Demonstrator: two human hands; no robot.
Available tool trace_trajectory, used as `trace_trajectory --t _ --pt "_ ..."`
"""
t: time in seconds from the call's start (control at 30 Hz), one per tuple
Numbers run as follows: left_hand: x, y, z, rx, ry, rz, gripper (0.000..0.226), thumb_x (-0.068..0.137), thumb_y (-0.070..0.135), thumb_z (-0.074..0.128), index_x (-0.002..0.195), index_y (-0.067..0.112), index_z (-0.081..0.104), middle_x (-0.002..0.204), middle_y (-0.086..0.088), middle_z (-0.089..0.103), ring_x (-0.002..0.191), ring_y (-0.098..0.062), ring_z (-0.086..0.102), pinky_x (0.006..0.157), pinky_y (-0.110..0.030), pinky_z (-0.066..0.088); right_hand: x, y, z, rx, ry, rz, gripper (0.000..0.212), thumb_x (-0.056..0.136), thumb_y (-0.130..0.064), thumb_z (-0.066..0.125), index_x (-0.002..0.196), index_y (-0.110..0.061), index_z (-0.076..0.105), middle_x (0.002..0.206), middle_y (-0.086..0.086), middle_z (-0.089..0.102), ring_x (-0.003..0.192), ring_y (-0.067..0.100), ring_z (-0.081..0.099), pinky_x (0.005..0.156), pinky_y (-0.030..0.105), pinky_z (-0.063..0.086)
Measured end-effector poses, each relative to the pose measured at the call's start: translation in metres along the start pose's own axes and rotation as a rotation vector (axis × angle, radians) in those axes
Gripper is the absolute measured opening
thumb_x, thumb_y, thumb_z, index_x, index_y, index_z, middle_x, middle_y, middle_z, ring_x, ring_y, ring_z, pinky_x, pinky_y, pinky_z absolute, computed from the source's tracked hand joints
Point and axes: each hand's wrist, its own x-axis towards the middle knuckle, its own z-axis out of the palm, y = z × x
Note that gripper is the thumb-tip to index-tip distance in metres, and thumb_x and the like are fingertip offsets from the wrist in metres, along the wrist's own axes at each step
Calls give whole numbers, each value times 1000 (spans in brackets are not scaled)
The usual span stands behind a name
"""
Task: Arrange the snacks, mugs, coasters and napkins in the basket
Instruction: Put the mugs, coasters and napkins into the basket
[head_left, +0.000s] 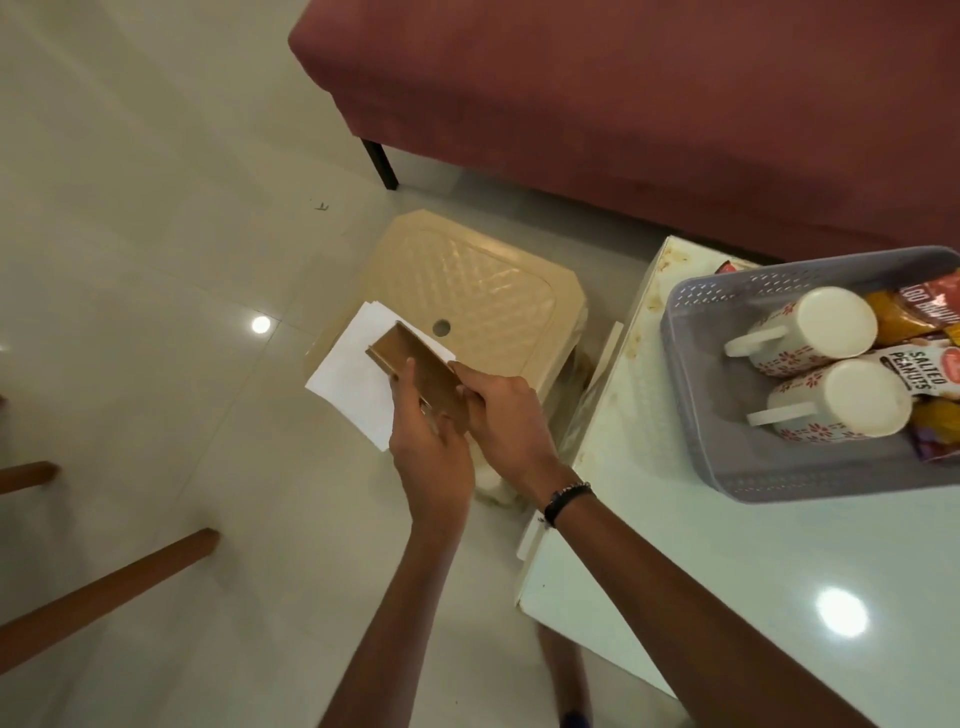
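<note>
Over a pale tiled floor (156, 260), with wooden legs (104, 587) at far left, your two hands work above a beige plastic stool (483, 280). White napkins (353, 374) lie fanned beneath a brown stack of coasters (410, 358), both held above the stool's near corner. Your left hand (434, 457) curls its fingers round the near end of the coasters, thumb up along the face. Your right hand (501, 415) pinches the stack's right edge. Whether the napkins are pinned under the stack or rest loose on the stool cannot be told.

Expect the coasters to be stiff, light and likely smooth, so the stack may shear apart; gripping across opposite edges with a finger beneath should keep it square. The napkins are soft and limp, and loose sheets may slide off unless pressed flat against the stack's underside.

To the right, a white tabletop (701, 545) carries a grey perforated basket (691, 353), sitting near the tabletop's far left corner. Inside it two floral mugs (810, 332) lie on their sides, bases toward you, with snack packets (914, 374) tucked along the right. Open room shows at the basket's left and near walls, beside the mug handles. The path from stool to basket crosses the tabletop's left edge and the basket rim, so lift clear of both. A maroon sofa (623, 104) fills the background.
</note>
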Motion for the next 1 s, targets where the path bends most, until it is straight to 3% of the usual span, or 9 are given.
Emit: trace_trajectory --t 0.2,0.37,0.43,0.5,0.57,0.67,0.77,0.87,1.0 --pt "-34 54 32 29 -100 158 56 92 4 51 142 19 32 148 -5 40 136 -19 39 108 -27 33 -29 26 -59 3 225 23 35 95 -13 48 129 -13 56 101 11 72 84 25 68 81 33 57" --pt "-65 91 81 26 -255 290 59 92 9 54 143 25 30 148 0 41 136 -11 38 109 -33 38 -61 60 -124 -143 419 30 31 94 -5 50 123 -9 60 83 10 73 63 20 65 62 31 57" --pt "-79 105 102 30 -317 324 59 92 9 54 144 25 30 146 2 43 133 -5 38 107 -25 36 -76 75 -148 -184 473 41 29 91 -2 54 119 -5 62 79 10 72 58 14 60 57 24 54" --pt "-93 117 121 32 -380 357 57 93 15 54 144 23 29 146 0 43 134 -9 40 106 -22 35 -88 89 -168 -254 542 50 28 86 2 60 113 0 64 77 13 72 58 20 64 55 30 57" --pt "-102 122 139 0 -447 353 57 92 19 54 144 23 29 147 0 42 135 -14 40 109 -30 37 -96 105 -180 -327 593 75 28 80 7 66 107 1 67 78 17 73 65 32 69 55 40 58" --pt "-108 115 163 7 -513 332 59 91 21 56 144 24 29 144 -2 47 132 -17 44 107 -39 43 -99 125 -188 -301 567 123 29 82 6 62 110 0 66 80 18 72 69 34 68 60 40 57" --pt "-107 102 179 147 -489 326 61 88 25 60 142 26 32 139 -7 50 131 -25 41 107 -47 40 -100 145 -186 -320 535 127 24 81 3 59 104 3 67 73 16 72 63 32 68 55 33 54" --pt "-102 89 191 313 -428 360 60 85 22 62 140 25 38 140 -8 49 137 -29 30 116 -54 20 -96 166 -173 -249 432 236 26 88 2 51 112 2 62 78 21 72 67 35 68 61 35 55" --pt "-97 74 198 403 -426 382 57 85 16 59 139 23 41 138 -3 53 142 -28 21 117 -47 1 -94 183 -157 -241 362 328 29 91 -2 46 117 -2 60 85 22 71 74 38 67 65 45 57"
